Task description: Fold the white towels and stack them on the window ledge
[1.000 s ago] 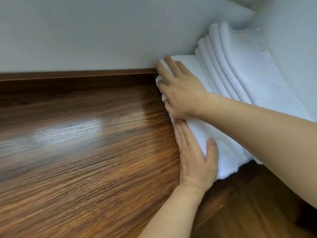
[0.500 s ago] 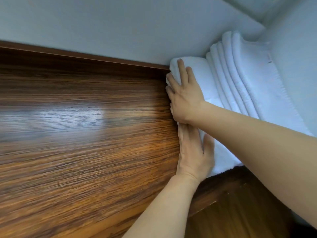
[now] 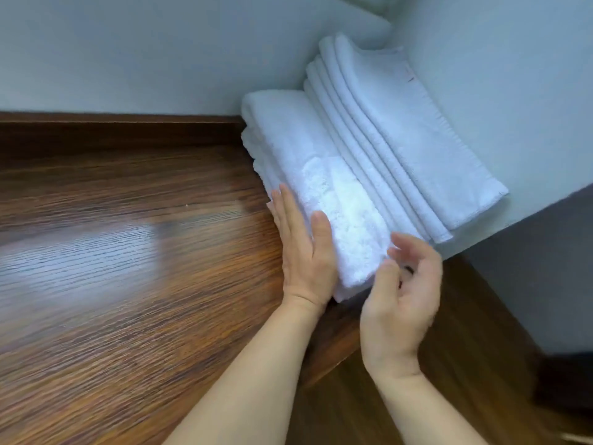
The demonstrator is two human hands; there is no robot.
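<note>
The folded white towels (image 3: 337, 187) lie stacked on the wooden window ledge (image 3: 128, 252), at 1 o'clock in the corner. The left hand (image 3: 305, 252) presses flat against their side; the right hand (image 3: 401, 293) is free, fingers loosely curled, at 5 o'clock

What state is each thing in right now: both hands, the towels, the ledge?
left hand: open, flat against the side of the front towel
right hand: loosely curled, holding nothing, off the towels
front towel: folded, lying on the ledge
back stack of towels: folded, piled against the wall
wooden ledge: glossy, bearing the towels
</note>
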